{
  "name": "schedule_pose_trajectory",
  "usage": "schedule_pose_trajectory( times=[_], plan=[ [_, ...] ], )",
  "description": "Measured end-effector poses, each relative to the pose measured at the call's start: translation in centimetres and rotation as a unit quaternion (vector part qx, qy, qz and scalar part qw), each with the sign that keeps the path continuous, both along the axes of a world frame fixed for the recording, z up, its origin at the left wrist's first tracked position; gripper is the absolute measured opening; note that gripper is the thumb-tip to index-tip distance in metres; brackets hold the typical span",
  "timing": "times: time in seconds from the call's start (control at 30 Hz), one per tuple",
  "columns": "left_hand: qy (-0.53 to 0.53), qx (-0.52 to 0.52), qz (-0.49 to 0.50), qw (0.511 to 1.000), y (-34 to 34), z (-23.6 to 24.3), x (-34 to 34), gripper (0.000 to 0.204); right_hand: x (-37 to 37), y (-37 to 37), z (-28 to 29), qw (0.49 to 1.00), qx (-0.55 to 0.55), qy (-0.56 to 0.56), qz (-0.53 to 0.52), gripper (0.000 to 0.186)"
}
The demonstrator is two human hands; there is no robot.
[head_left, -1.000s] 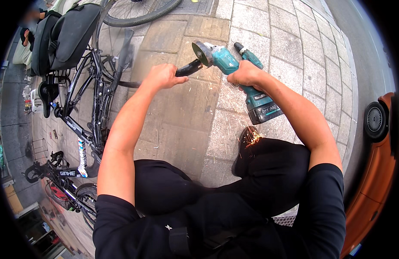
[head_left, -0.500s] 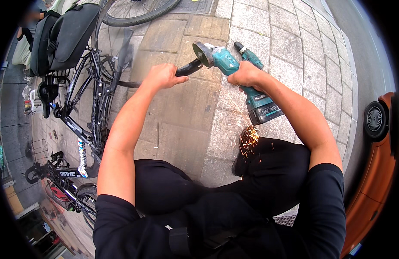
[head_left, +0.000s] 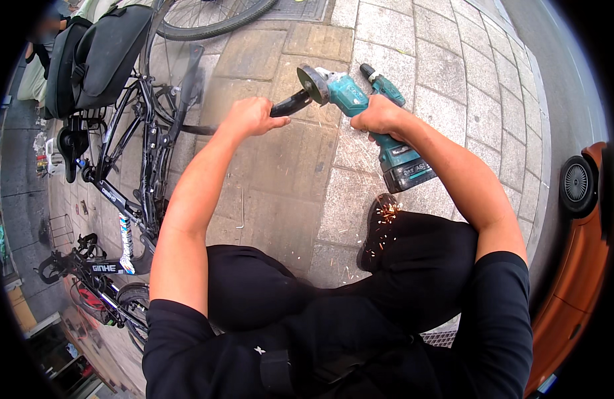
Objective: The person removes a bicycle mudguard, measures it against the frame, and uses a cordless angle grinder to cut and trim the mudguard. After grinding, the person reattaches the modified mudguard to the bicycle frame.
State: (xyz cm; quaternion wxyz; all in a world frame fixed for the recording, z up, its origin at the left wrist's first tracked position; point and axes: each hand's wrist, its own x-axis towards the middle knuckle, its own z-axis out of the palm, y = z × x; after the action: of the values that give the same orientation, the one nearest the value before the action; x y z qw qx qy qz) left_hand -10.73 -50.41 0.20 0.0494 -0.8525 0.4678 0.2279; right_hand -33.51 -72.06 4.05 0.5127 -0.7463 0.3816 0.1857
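My left hand [head_left: 254,118] is closed around a black bent tube [head_left: 292,105]. The tube's free end points right and meets the edge of a cutting disc [head_left: 312,84]. That disc sits on the head of a teal cordless angle grinder [head_left: 348,95], whose handle my right hand [head_left: 380,118] grips. Below the handle hangs the grinder's black battery [head_left: 407,174]. Orange sparks [head_left: 387,211] scatter over my dark shoe [head_left: 373,249] and the paving. Left of my left hand, a thin black bar [head_left: 201,130] runs toward the bicycle; my hand hides how it joins the tube.
A teal cordless drill [head_left: 385,88] lies just beyond my right hand. Bicycles [head_left: 151,146] with a black pannier bag [head_left: 114,60] stand at left. A hex key [head_left: 242,207] lies on the paving. An orange car [head_left: 573,279] is at right; a person [head_left: 38,73] is far left.
Both hands, the tube and the grinder stay nearly in place. The spray of sparks at my shoe has thinned, and more specks show on the paving beside it.
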Motion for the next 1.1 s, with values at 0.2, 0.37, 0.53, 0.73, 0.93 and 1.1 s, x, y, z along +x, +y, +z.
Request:
schedule_pose_trajectory(
  times=[0.2, 0.37, 0.53, 0.73, 0.93, 1.1],
  plan=[
    [0.002, -0.003, 0.005, 1.0, -0.1, -0.1, 0.0, 0.074, 0.0, 0.0, -0.3, 1.0, -0.005, 0.004, -0.008, 0.03],
    [-0.002, 0.0, 0.003, 1.0, -0.1, -0.1, 0.0, 0.072, -0.1, 0.1, -0.2, 1.0, -0.006, 0.002, -0.007, 0.029],
    [-0.008, 0.012, 0.003, 1.0, -0.3, 0.1, -0.1, 0.069, -0.2, 0.0, -0.1, 1.0, -0.01, 0.009, -0.003, 0.028],
    [-0.011, 0.006, 0.002, 1.0, -0.2, 0.1, -0.1, 0.069, -0.2, 0.0, -0.2, 1.0, -0.002, 0.003, -0.006, 0.027],
    [-0.012, 0.009, 0.003, 1.0, -0.3, 0.1, 0.0, 0.069, -0.3, -0.1, -0.5, 1.0, -0.003, -0.001, -0.002, 0.029],
    [-0.012, 0.005, 0.0, 1.0, -0.3, 0.0, 0.1, 0.07, -0.4, -0.4, -1.3, 1.0, -0.004, 0.005, 0.001, 0.031]
  ],
)
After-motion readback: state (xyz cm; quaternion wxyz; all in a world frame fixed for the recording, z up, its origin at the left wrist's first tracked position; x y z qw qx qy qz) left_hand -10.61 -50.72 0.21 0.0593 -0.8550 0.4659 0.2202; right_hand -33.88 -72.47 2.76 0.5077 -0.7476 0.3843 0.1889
